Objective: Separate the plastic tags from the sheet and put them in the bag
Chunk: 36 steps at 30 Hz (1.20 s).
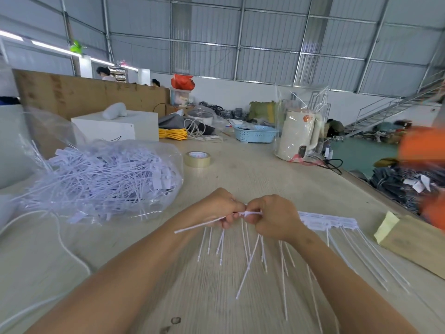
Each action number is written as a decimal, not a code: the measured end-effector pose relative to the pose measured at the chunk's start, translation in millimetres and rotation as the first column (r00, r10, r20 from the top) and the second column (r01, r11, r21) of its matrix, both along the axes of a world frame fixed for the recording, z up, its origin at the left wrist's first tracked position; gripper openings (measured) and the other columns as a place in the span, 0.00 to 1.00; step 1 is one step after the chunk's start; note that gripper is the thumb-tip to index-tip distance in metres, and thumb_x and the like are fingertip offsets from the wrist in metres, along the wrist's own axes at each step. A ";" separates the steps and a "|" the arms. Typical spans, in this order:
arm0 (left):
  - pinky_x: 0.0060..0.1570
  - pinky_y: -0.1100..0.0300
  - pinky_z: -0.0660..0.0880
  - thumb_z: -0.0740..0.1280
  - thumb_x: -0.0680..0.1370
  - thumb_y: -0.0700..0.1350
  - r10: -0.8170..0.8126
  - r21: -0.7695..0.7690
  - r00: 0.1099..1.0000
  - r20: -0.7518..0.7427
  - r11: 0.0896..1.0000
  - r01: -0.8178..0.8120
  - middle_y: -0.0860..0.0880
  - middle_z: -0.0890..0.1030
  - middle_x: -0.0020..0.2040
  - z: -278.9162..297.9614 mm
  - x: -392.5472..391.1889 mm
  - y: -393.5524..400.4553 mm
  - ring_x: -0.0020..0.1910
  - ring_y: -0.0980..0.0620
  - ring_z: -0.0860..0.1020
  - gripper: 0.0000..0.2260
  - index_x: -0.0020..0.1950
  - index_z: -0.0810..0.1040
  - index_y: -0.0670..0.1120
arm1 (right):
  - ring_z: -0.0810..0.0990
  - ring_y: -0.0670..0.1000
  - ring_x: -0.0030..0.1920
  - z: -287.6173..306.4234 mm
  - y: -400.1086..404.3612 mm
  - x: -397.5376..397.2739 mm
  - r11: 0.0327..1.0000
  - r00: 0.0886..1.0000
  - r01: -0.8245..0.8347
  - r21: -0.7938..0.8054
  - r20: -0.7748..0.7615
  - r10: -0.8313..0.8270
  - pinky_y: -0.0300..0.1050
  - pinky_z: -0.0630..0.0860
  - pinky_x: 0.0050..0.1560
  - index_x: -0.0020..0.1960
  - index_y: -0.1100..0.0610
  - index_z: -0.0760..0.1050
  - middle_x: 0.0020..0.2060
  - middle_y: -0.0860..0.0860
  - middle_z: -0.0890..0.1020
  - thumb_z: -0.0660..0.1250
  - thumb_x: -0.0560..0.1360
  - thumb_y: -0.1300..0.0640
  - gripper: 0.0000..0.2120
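- While both hands meet above the worktop (240,169), the left hand (218,207) has its fingers curled round a white tag strip (199,225).
- Right hand (274,216) pinches the sheet (330,221), whose tags dangle onto the worktop.
- Clear bag (101,177) of loose tags lies well left.

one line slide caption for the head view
Both hands, left hand and right hand, pinch a sheet of plastic tags above the table, beside a tag-filled bag.
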<state>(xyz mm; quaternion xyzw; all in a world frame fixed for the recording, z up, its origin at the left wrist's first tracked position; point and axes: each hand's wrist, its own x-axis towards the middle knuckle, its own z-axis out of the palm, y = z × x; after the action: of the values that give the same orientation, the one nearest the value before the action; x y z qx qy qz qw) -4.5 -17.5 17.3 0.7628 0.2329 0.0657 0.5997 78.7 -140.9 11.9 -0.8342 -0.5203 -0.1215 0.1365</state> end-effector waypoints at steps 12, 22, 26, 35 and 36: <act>0.33 0.62 0.69 0.64 0.79 0.40 0.090 -0.221 0.961 0.263 0.975 -0.031 0.52 0.79 0.30 3.5 -2.5 29.8 0.24 0.56 0.74 0.04 0.45 0.75 0.47 | 0.70 0.46 0.28 21.9 -32.2 14.8 0.927 0.610 -0.090 0.363 -0.716 0.340 0.34 0.67 0.30 0.38 0.66 0.76 0.28 0.45 0.77 0.64 0.77 0.65 0.10; 0.25 0.66 0.69 0.57 0.81 0.47 -0.028 -0.326 0.984 0.175 0.941 0.085 0.46 0.77 0.32 3.2 0.2 3.9 0.25 0.52 0.73 0.12 0.41 0.74 0.45 | 0.76 0.55 0.43 13.4 -18.1 3.4 0.922 0.617 -0.089 0.378 -0.706 0.349 0.42 0.76 0.45 0.57 0.55 0.76 0.47 0.59 0.75 0.66 0.70 0.75 0.22; 0.29 0.64 0.69 0.63 0.77 0.59 -0.097 -0.171 0.983 0.153 0.978 0.123 0.47 0.76 0.33 -1.1 2.8 -3.1 0.28 0.54 0.74 0.18 0.42 0.74 0.44 | 0.73 0.56 0.39 8.5 -13.0 3.5 0.899 0.605 -0.016 0.437 -0.712 0.357 0.50 0.73 0.44 0.56 0.54 0.70 0.45 0.53 0.70 0.69 0.67 0.76 0.25; 0.29 0.64 0.69 0.65 0.79 0.42 -0.013 0.062 0.932 0.362 0.998 -0.010 0.47 0.74 0.30 -6.8 2.7 -2.5 0.28 0.53 0.71 0.12 0.35 0.74 0.44 | 0.74 0.47 0.37 6.5 -12.7 7.9 0.957 0.766 0.034 0.288 -0.623 0.160 0.40 0.69 0.41 0.46 0.60 0.76 0.37 0.51 0.76 0.73 0.70 0.51 0.14; 0.29 0.63 0.68 0.64 0.79 0.42 -0.005 0.054 0.926 0.377 0.998 -0.016 0.45 0.74 0.30 -6.7 2.7 -2.8 0.28 0.53 0.71 0.12 0.35 0.74 0.44 | 0.72 0.47 0.34 5.6 -14.3 7.5 0.971 0.776 -0.014 0.239 -0.610 0.161 0.37 0.67 0.37 0.40 0.61 0.75 0.33 0.50 0.74 0.70 0.73 0.51 0.13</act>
<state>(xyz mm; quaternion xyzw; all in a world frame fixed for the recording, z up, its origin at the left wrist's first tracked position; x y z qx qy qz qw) -1.8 -20.3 10.6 0.7517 0.1133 0.2191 0.6117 86.2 -155.2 17.6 -0.7813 -0.4673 0.1115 0.3984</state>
